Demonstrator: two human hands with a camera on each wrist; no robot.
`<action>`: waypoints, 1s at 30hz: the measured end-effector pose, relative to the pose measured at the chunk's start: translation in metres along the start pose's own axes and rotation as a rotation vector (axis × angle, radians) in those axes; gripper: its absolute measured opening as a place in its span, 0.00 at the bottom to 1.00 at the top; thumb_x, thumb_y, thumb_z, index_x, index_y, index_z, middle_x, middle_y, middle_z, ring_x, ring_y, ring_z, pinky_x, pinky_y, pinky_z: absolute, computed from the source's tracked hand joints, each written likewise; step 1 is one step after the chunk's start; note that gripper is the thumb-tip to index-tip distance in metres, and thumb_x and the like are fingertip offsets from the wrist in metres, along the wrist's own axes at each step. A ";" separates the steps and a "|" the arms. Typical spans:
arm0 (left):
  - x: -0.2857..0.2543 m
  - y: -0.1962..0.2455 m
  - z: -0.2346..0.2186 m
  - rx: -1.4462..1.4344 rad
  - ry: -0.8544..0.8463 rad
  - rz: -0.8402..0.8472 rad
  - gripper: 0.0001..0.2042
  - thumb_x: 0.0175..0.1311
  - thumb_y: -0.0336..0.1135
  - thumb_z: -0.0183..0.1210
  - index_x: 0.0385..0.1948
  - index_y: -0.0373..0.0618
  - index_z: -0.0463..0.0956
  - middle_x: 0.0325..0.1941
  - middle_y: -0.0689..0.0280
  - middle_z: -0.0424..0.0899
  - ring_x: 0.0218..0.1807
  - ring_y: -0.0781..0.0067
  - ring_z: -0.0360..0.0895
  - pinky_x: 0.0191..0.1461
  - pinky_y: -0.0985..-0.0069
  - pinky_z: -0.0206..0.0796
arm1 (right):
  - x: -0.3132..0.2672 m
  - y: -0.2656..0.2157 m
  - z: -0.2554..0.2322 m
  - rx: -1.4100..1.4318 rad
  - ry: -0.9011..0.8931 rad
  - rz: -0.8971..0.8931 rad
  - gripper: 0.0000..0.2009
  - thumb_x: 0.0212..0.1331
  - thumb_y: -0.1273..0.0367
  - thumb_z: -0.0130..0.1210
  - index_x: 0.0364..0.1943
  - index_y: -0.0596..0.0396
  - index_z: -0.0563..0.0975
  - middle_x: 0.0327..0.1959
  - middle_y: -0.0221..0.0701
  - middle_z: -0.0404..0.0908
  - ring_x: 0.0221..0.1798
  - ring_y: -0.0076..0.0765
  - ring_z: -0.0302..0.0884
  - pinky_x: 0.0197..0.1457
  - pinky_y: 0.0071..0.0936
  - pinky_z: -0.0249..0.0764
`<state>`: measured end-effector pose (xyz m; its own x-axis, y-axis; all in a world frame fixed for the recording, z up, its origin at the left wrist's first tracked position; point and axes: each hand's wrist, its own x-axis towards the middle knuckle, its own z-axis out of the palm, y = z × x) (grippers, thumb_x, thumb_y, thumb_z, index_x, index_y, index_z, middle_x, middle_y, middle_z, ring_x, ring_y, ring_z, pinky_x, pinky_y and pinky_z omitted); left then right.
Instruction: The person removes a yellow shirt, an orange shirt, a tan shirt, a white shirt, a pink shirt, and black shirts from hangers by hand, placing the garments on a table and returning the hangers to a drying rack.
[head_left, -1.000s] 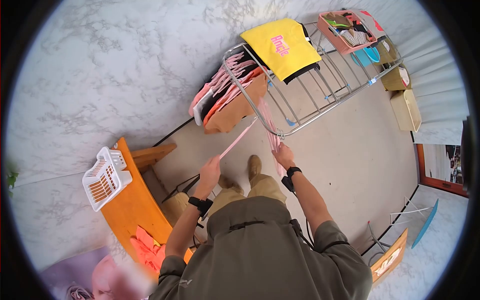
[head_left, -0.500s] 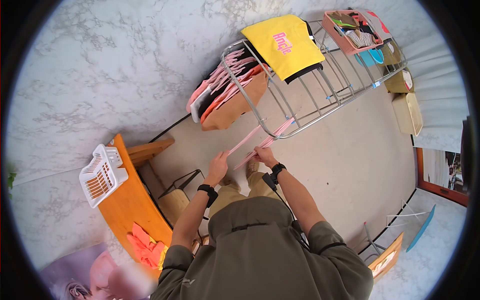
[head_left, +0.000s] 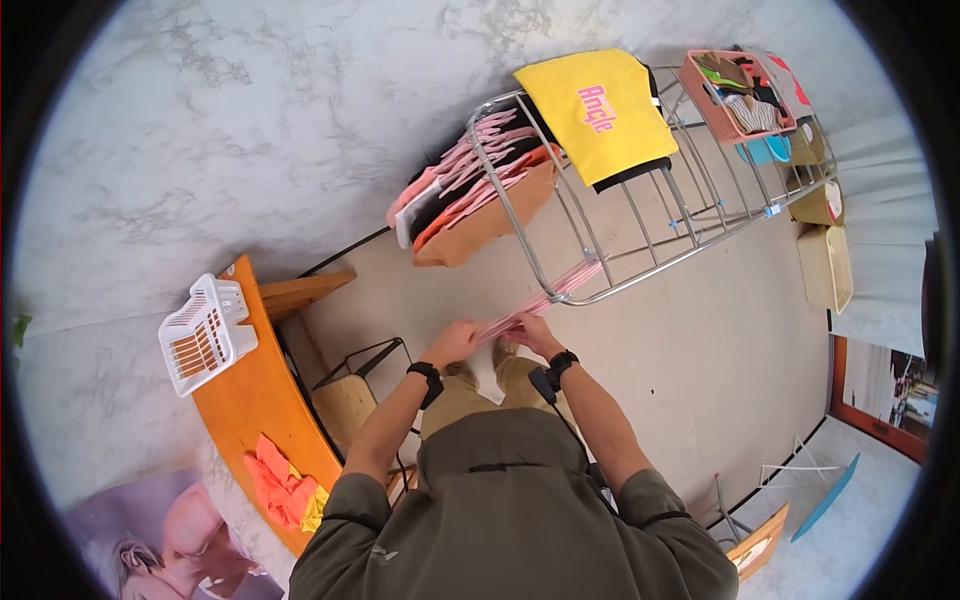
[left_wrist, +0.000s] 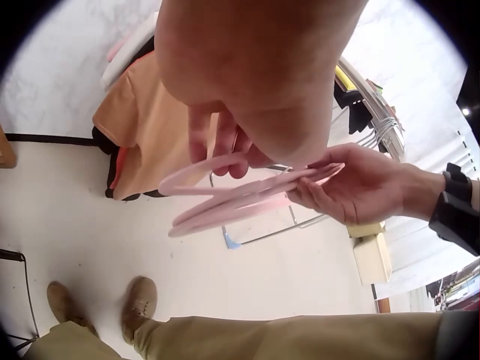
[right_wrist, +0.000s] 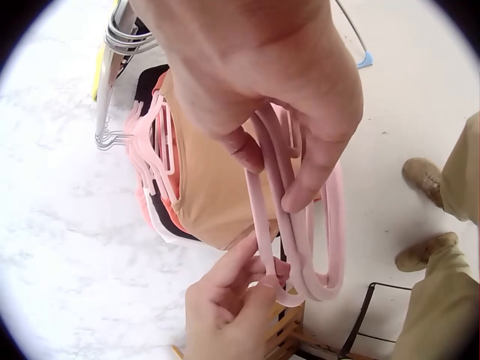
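Note:
Several pink hangers (head_left: 548, 294) (left_wrist: 232, 196) (right_wrist: 300, 247) are bunched together in front of the person, below the near corner of the metal rack (head_left: 640, 275). The right hand (head_left: 535, 336) (left_wrist: 360, 184) (right_wrist: 262, 82) grips the bunch from above, thumb and fingers on either side of it. At the bunch's end, the left hand (head_left: 453, 345) (left_wrist: 247, 97) (right_wrist: 232, 304) pinches one hanger between thumb and fingers, close beside the others. Clothes on pink hangers, with a tan shirt (head_left: 490, 225) (left_wrist: 161, 120) (right_wrist: 210, 172) outermost, hang at the rack's left end.
A yellow shirt (head_left: 605, 120) lies over the rack, and a pink basket of clothes (head_left: 715, 115) stands farther along it. To the left, an orange table (head_left: 265, 400) bears a white basket (head_left: 200, 340) and a coral cloth (head_left: 275, 485). A chair (head_left: 345, 405) stands beside the table.
The left hand's single hanger, earlier apart from the bunch, now lies against it. Both hands have come closer together, and the right hand has moved left with the bunch.

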<state>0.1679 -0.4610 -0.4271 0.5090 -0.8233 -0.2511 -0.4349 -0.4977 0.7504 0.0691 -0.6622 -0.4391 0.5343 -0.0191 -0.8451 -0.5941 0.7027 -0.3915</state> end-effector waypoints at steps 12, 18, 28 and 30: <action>0.136 -0.057 -0.086 0.416 0.501 -0.127 0.12 0.57 0.28 0.51 0.43 0.37 0.69 0.42 0.49 0.76 0.48 0.46 0.70 0.53 0.57 0.63 | -0.064 -0.018 -0.011 -0.260 -0.203 0.287 0.19 0.59 0.56 0.55 0.44 0.59 0.75 0.35 0.36 0.80 0.35 0.31 0.78 0.36 0.26 0.78; 0.142 -0.075 -0.054 0.505 0.346 -0.441 0.12 0.66 0.40 0.44 0.37 0.45 0.74 0.41 0.56 0.78 0.49 0.53 0.72 0.52 0.58 0.63 | -0.116 -0.055 -0.006 -0.325 -0.216 0.199 0.16 0.64 0.62 0.49 0.49 0.58 0.72 0.33 0.33 0.80 0.30 0.24 0.77 0.32 0.20 0.76; 0.062 -0.019 -0.082 -0.022 0.830 -0.150 0.06 0.63 0.28 0.44 0.33 0.37 0.69 0.32 0.48 0.74 0.39 0.41 0.70 0.41 0.56 0.62 | -0.097 -0.061 0.038 -0.373 -0.384 -0.112 0.15 0.55 0.77 0.45 0.49 0.60 0.72 0.33 0.30 0.77 0.36 0.23 0.74 0.41 0.18 0.73; 0.035 -0.016 -0.087 0.000 0.835 -0.156 0.07 0.64 0.27 0.43 0.36 0.35 0.70 0.33 0.46 0.74 0.39 0.39 0.70 0.41 0.56 0.62 | -0.085 -0.051 0.043 -0.478 -0.402 -0.207 0.17 0.53 0.79 0.45 0.49 0.60 0.72 0.35 0.31 0.77 0.39 0.25 0.74 0.44 0.20 0.72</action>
<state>0.2569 -0.4582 -0.3943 0.9442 -0.2744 0.1822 -0.3147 -0.5889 0.7444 0.0804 -0.6657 -0.3319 0.7941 0.2121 -0.5695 -0.6072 0.3174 -0.7284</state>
